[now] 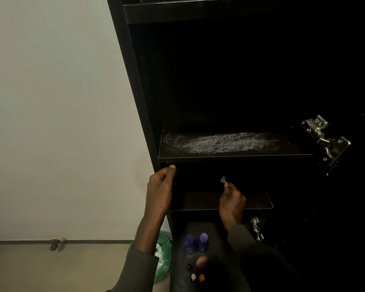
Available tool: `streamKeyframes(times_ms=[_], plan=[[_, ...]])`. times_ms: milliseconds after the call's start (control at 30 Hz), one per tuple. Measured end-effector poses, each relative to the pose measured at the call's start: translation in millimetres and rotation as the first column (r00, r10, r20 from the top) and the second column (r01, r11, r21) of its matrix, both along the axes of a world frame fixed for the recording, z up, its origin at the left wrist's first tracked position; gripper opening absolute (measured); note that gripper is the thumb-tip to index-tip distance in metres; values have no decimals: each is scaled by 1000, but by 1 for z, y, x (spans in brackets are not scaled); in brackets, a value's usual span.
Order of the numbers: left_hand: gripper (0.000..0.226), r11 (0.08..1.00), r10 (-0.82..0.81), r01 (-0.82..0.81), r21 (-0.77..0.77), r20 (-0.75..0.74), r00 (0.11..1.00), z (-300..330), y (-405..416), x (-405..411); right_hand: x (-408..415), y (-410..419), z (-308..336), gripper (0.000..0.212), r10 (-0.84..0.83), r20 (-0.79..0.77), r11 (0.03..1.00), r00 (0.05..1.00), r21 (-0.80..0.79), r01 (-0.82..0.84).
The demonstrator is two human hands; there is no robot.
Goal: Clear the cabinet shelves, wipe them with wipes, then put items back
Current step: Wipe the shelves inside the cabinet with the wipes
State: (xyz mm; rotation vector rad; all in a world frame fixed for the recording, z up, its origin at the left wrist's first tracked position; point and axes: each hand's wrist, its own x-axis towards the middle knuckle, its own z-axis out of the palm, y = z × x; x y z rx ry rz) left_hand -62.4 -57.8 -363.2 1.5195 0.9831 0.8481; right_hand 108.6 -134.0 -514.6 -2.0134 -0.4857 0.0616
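plainly mid-wipe, judging by the pale wet streaks across the upper shelf (pixel 219 144) of the dark cabinet (pixel 135 81). left hand (pixel 160 186) braced at the cabinet's left side panel just under that shelf's front edge, fingers (pixel 171 167) curled round the panel edge. right hand (pixel 232 199) raised before the lower shelf (pixel 259 201), fingers (pixel 227 186) pinched narrow on a small pale corner of wipe (pixel 223 179); rest of the wipe hidden in the dark or behind the hand, so size not to be told. likely thin, limp and damp: no stiffness, nothing to push with from a corner pinch. better bunched or spread flat under the palm before pressing on the lower shelf, which looks dry and unwiped. light enough that the grip matters little, but liable to fold or slip if dragged by one corner. cleared items parked low down: two purple-capped bottles (pixel 196 242) and some small jars (pixel 197 277) on a dark surface below, well apart from both shelves; likely light, rigid, easy by the body, tippy if nudged. green bag (pixel 164 245) with white scraps on the floor (pixel 30 270) beside the cabinet. metal hinge (pixel 325 138) at right.
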Motion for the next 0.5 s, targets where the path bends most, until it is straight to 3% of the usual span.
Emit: streamKeyframes(times_ms=[67, 133, 200, 433, 500], plan=[[30, 1000, 12, -12, 2, -6, 1000, 0, -1, 1, -13, 4, -15, 34, 204, 231, 976, 951, -119, -180], [29, 1000, 13, -13, -7, 4, 1000, 0, -2, 1, -34, 14, -26, 53, 342, 297, 929, 892, -248, -274], [28, 1000, 14, -14, -17, 22, 1000, 1, -4, 0, -54, 28, -27, 64, 429, 303, 889, 851, -308, -338], [30, 1000, 21, -21, 3, 43, 999, 5, -6, 2, -83, 70, -42, 54, 701, 176, 678, 691, -464, -570], [31, 1000, 25, -26, 8, 43, 999, 4, -6, 3, -78, 64, -43, 52, 729, 156, 663, 667, -405, -629]])
